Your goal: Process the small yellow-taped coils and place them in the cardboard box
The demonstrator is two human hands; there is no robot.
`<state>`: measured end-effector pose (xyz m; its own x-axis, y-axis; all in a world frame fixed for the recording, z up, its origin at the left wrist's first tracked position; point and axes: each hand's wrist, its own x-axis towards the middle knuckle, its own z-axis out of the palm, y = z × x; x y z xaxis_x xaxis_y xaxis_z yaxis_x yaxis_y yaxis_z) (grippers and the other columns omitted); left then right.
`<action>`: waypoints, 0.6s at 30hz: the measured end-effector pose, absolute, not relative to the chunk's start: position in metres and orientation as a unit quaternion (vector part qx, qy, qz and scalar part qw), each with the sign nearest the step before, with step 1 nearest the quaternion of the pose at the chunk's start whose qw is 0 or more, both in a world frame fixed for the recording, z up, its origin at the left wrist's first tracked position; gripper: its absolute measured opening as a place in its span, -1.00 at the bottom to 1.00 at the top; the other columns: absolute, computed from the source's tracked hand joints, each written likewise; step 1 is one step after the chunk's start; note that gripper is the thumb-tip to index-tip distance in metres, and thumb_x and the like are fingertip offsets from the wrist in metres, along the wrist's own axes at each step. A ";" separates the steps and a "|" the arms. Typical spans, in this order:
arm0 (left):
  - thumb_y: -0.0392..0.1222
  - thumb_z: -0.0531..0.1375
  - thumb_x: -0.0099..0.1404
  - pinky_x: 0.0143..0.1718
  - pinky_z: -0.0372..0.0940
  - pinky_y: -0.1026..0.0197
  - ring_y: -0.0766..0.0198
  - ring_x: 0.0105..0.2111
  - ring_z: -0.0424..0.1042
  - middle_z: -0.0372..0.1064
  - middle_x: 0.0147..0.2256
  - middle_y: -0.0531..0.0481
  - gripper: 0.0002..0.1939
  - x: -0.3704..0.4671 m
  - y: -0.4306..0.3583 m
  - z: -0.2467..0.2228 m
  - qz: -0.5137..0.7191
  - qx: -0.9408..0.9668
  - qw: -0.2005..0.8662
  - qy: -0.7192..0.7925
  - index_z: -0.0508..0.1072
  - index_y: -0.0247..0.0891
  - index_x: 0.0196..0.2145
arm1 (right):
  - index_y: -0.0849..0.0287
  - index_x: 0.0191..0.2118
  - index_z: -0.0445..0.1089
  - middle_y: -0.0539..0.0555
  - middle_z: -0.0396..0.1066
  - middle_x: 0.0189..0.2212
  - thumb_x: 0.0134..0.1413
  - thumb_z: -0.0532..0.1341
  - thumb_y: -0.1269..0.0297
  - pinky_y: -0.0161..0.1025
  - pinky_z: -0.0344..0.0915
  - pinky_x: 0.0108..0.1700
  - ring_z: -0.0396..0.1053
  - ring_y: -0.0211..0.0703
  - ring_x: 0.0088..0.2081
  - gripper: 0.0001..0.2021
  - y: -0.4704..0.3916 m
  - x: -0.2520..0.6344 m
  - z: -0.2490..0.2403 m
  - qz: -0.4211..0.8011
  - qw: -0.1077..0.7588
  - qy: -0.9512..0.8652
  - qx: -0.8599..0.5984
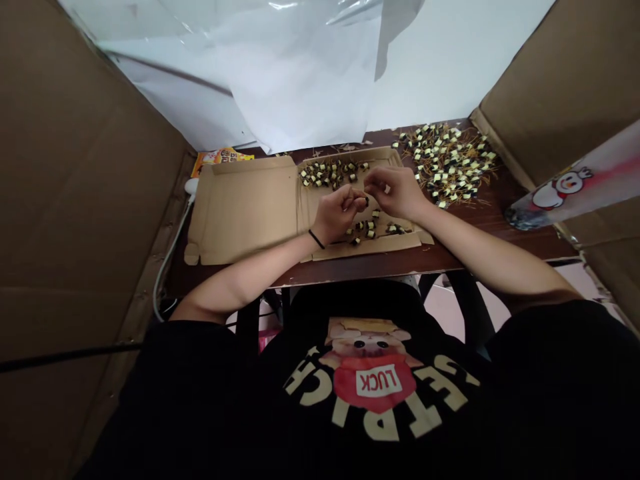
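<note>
My left hand (pixel 340 212), with a black band at the wrist, is closed in a pinch over the open cardboard box (pixel 245 217). A small dark component (pixel 367 201) pokes out at its fingertips. Close by on the right, my right hand (pixel 395 192) has thumb and fingertips pressed together; whatever they hold is too small to make out. Behind my left hand lies a cluster of small black and pale-yellow components (pixel 327 175) in the box. Several more of these pieces (pixel 370 225) are spread in front of the hands.
A large pile of wired components (pixel 453 163) covers the table's back right. A clear cup with a snowman print (pixel 565 190) stands at the right. An orange packet (pixel 220 157) and a white cable (pixel 171 250) are at the left. Cardboard walls (pixel 575 87) flank the table.
</note>
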<state>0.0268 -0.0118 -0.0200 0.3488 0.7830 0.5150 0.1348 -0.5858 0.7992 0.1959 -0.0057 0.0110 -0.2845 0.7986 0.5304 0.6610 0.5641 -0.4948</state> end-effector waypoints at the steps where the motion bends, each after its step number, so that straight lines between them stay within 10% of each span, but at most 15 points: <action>1: -0.04 0.21 0.23 -0.40 0.26 0.28 0.33 -0.38 0.46 0.45 -0.44 0.00 -0.57 0.028 -0.015 -0.019 0.470 0.753 0.351 0.298 0.02 -0.20 -0.56 | 0.16 -0.46 0.32 0.03 0.37 -0.49 -0.04 0.15 0.40 -0.25 0.11 -0.37 0.21 -0.23 -0.47 -0.95 -0.003 0.197 0.009 0.088 0.387 -0.792 -0.464; 12: -0.26 0.27 0.18 -0.40 0.31 0.34 0.42 -0.46 0.40 0.36 -0.48 0.11 -0.76 0.021 0.010 -0.013 0.518 0.542 0.542 0.379 0.20 -0.22 -0.39 | 0.08 -0.29 0.38 0.02 0.39 -0.50 0.21 -0.12 -0.23 -0.24 0.19 -0.37 0.31 -0.22 -0.47 -0.46 -0.005 0.193 0.010 0.172 0.414 -0.751 -0.485; 18: -0.33 0.27 0.18 -0.21 0.42 0.23 0.40 -0.39 0.47 0.40 -0.43 0.09 -0.75 0.024 0.013 -0.017 0.519 0.476 0.605 0.371 0.23 -0.23 -0.28 | 0.11 -0.21 0.39 0.06 0.45 -0.39 0.02 0.23 -0.10 -0.21 0.26 -0.35 0.37 -0.17 -0.40 -0.62 -0.007 0.187 0.002 0.170 0.412 -0.757 -0.478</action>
<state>0.0237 0.0127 -0.0168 0.1852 0.9816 0.0463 -0.2746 0.0064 0.9616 0.1865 -0.0069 0.0017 -0.2024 0.8638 0.4614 0.5837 0.4847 -0.6514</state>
